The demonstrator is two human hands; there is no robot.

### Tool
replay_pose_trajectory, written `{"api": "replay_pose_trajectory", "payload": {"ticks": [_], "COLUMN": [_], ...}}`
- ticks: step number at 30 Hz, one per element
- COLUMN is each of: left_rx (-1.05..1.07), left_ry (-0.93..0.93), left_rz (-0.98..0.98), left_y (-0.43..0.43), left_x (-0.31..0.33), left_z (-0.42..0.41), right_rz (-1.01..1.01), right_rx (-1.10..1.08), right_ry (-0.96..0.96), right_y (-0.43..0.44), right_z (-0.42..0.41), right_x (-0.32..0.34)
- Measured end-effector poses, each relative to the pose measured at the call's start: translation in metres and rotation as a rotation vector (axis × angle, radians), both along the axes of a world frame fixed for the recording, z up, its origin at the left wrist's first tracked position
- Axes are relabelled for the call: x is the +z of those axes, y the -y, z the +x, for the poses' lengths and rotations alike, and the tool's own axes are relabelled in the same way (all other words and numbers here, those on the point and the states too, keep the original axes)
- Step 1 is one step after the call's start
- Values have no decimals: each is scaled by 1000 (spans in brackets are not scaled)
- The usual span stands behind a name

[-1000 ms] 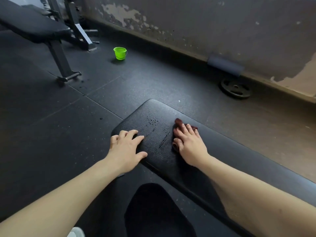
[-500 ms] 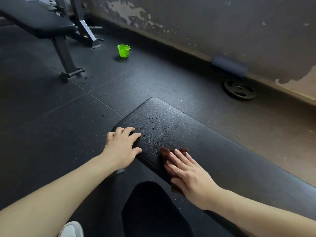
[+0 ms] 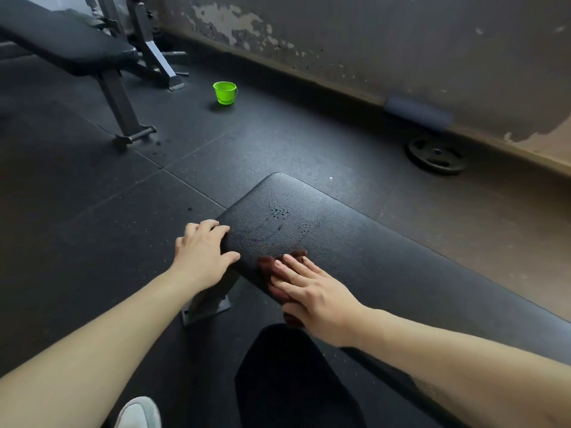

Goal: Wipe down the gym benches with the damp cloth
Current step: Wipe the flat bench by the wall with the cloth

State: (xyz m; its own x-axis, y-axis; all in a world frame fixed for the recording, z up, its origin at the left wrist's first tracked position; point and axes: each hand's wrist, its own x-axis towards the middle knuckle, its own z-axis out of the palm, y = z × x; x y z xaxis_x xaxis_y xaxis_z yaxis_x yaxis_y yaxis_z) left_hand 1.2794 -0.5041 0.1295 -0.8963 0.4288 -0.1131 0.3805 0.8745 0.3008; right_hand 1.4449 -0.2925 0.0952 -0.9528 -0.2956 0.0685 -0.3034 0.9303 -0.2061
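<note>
Cloth (image 3: 266, 267), dark red, on the near edge of the bench (image 3: 386, 267), centre frame, pressed under straight fingers of the right hand (image 3: 312, 291); left hand (image 3: 200, 254) curls fingers over the bench end

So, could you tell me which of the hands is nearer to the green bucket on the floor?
Left. The left hand holds the end of the bench nearest the bucket; the right hand presses the cloth flat further back along it.

You can read no text, label, brand or number on the bench (image 3: 370, 257) or elsewhere
</note>
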Motion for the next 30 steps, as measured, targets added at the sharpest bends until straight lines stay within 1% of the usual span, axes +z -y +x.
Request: {"api": "replay_pose_trajectory", "payload": {"ticks": [3, 5, 10, 14, 16, 19, 21, 22, 23, 27, 30], "left_rx": [-1, -1, -11, -43, -51, -48, -53, -59, -63, -67, -68], "left_ry": [29, 43, 39, 41, 34, 19, 7, 4, 3, -6, -14], "left_rz": [9, 20, 16, -60, -84, -87, -104, -112, -119, -151, -150], "left_y": [-1, -1, 2, 1, 0, 0, 1, 1, 0, -1, -2], "left_x": [0, 0, 0, -1, -2, -3, -3, -3, -4, -2, -2], "left_z": [-1, -3, -4, -1, 3, 6, 8, 8, 8, 6, 6], "right_rz": [-20, -39, -47, -50, -58, -31, -13, -4, 1, 16, 22], "right_rx": [38, 33, -24, -5, -134, -426, -535, -549, -531, -322, -271], "right_ry": [13, 26, 56, 80, 90, 135, 167, 178, 189, 224, 223], "right_y": [-18, -17, 2, -18, -42, -68, -62, -53, -40, 4, -8], "right_z": [24, 24, -15, -30, -47, -75, -82, -82, -78, -53, -53], "right_x": [3, 4, 1, 6, 10, 17, 19, 18, 18, 20, 21]}}
